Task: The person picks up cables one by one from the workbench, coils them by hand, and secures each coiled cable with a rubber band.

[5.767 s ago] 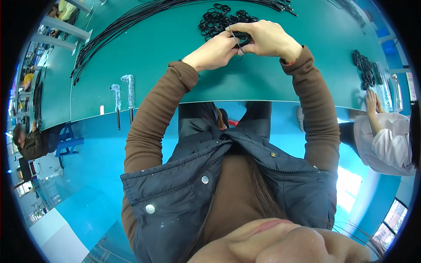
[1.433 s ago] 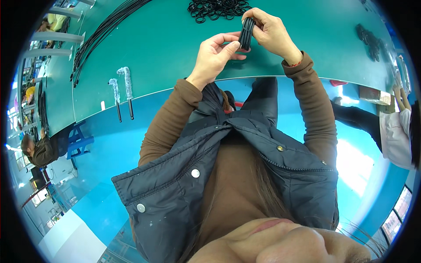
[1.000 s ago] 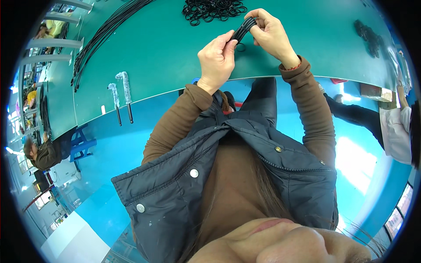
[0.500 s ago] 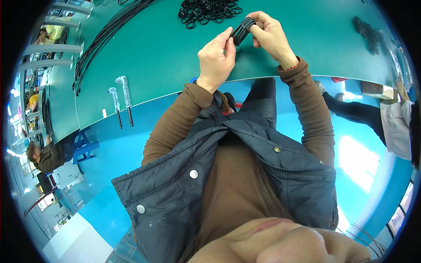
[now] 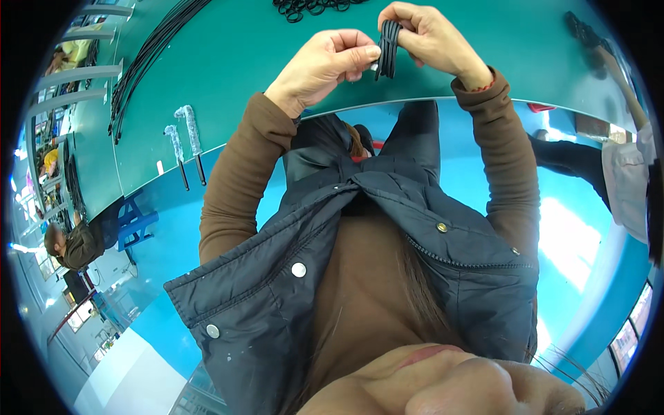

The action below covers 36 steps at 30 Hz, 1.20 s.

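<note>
A small coil of black cable [image 5: 389, 50] hangs above the green table, close to its near edge. My right hand [image 5: 437, 43] is closed round the top of the coil, thumb and fingers pinching it. On the coil's left side, my left hand [image 5: 321, 67] has thumb and forefinger pressed together at the cable. A small pale tip, perhaps a cable end, shows just below that thumb. The fingers partly hide the coil's upper turns.
Black rings or small coils [image 5: 304, 8] lie heaped at the table's far side. Long black cables [image 5: 149, 62] stretch along the left. Two plastic-wrapped tools with black handles [image 5: 188, 138] overhang the near edge. At right, another person's arm [image 5: 622, 83] reaches toward a black bundle [image 5: 584, 31].
My left hand has swung to the left and turned, its thumb now pointing at the coil. The coil has tipped from slanted to nearly upright. At right, the other person's arm has reached over the table.
</note>
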Each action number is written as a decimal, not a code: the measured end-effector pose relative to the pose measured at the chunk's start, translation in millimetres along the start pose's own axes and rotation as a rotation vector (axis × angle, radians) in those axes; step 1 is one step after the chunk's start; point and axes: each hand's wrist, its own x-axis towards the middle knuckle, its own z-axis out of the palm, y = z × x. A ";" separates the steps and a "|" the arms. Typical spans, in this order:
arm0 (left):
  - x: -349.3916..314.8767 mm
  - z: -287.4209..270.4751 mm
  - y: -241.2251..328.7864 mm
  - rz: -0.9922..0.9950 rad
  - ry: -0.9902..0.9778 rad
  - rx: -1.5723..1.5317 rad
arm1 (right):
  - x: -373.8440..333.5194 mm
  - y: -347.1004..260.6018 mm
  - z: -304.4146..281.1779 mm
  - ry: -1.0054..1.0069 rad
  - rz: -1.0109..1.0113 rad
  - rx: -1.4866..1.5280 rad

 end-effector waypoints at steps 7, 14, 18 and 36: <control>8.1 12.2 -20.3 0.219 0.160 -0.145 | -4.1 -23.7 -4.7 0.030 0.091 0.151; -1.8 31.1 -28.5 0.261 0.277 -0.145 | 0.7 -9.5 5.8 0.133 -0.098 -0.036; -0.1 29.5 -36.8 0.266 0.362 -0.202 | 2.8 -7.1 9.8 0.199 -0.166 -0.143; -15.6 -2.7 -7.6 0.144 -0.086 -0.210 | 6.6 -8.8 16.6 0.152 -0.215 -0.172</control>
